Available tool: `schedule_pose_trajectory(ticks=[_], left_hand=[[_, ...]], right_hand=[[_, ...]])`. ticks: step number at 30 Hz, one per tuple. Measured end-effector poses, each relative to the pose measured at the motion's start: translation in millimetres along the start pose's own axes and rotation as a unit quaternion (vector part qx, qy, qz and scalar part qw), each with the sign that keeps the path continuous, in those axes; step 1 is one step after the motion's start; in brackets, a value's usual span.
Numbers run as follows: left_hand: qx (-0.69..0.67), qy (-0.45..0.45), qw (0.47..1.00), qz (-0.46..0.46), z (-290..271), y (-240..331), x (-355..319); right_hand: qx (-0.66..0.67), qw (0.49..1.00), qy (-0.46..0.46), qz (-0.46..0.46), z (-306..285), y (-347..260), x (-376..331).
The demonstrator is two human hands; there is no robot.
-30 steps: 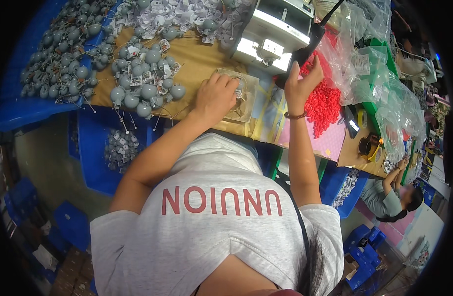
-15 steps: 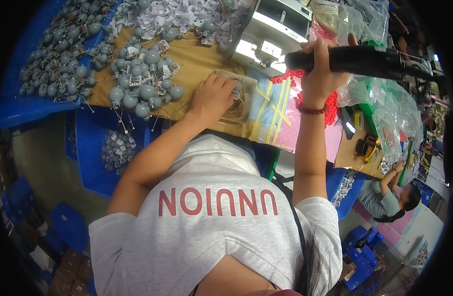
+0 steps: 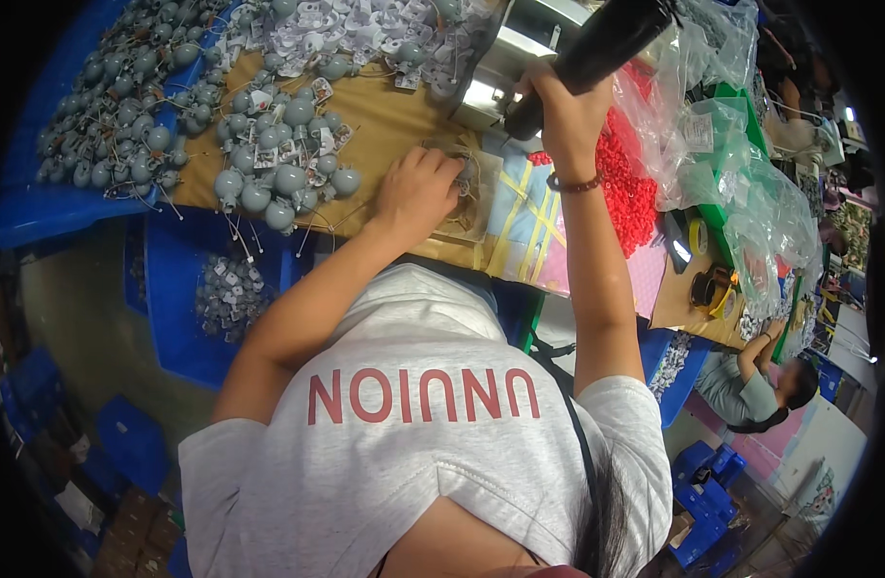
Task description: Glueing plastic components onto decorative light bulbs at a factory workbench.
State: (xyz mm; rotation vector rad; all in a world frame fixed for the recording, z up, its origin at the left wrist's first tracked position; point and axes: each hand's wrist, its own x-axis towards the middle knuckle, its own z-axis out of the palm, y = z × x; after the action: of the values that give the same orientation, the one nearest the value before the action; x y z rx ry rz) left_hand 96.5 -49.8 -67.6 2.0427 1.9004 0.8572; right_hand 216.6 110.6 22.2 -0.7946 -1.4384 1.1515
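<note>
My left hand [image 3: 418, 196] rests at the left edge of a clear plastic jig [image 3: 476, 217] on the workbench. Its fingers are bent over a grey round part [image 3: 464, 171] in the jig, mostly hidden under the fingertips. My right hand [image 3: 569, 108] is wrapped round a thick black cylindrical tool [image 3: 611, 43], which looks like an electric screwdriver. The tool is tilted, its lower end pointing down and left, above and to the right of the jig. Its tip cannot be made out.
Grey ball-shaped parts with wires [image 3: 288, 178] are heaped left of the jig, with white plastic pieces [image 3: 346, 34] behind. A white machine [image 3: 534, 43] stands at the back. Red small parts [image 3: 627, 197], clear bags [image 3: 741, 193] and tape rolls [image 3: 712, 289] lie right. Another person [image 3: 751, 395] works far right.
My right hand has moved left with the black tool, which has swung from nearly level to steeply tilted, its lower end nearer the jig. My left hand has stayed in place.
</note>
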Motion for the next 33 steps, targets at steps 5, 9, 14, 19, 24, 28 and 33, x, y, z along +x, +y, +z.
schedule_pose_trajectory(ticks=[5,9,14,19,24,28,33], left_hand=[[0.012,-0.021,1.000,-0.007,-2.2,1.4,1.0],[0.005,-0.026,1.000,-0.011,-3.0,1.1,2.0],[0.005,0.005,1.000,0.002,0.8,-0.5,1.6],[0.005,-0.005,1.000,0.000,-1.3,-0.3,1.9],[0.007,0.003,1.000,0.000,0.4,-0.3,1.5],[0.005,-0.003,1.000,-0.005,-0.7,0.4,2.0],[0.005,-0.009,1.000,0.007,-2.2,-0.3,1.2]], right_hand=[[-0.010,1.000,-0.017,-0.016,-5.6,-5.7,-20.2],[-0.020,0.993,0.015,-0.118,-6.7,-15.4,7.5],[-0.011,0.992,0.029,-0.119,-7.7,0.5,28.5],[-0.026,0.997,0.023,-0.070,-3.0,6.8,29.7],[-0.004,1.000,0.004,-0.004,4.5,-0.2,9.6],[-0.035,0.999,-0.016,0.030,3.7,6.6,-29.6],[0.046,0.996,-0.025,0.068,17.1,-13.5,-61.0]])
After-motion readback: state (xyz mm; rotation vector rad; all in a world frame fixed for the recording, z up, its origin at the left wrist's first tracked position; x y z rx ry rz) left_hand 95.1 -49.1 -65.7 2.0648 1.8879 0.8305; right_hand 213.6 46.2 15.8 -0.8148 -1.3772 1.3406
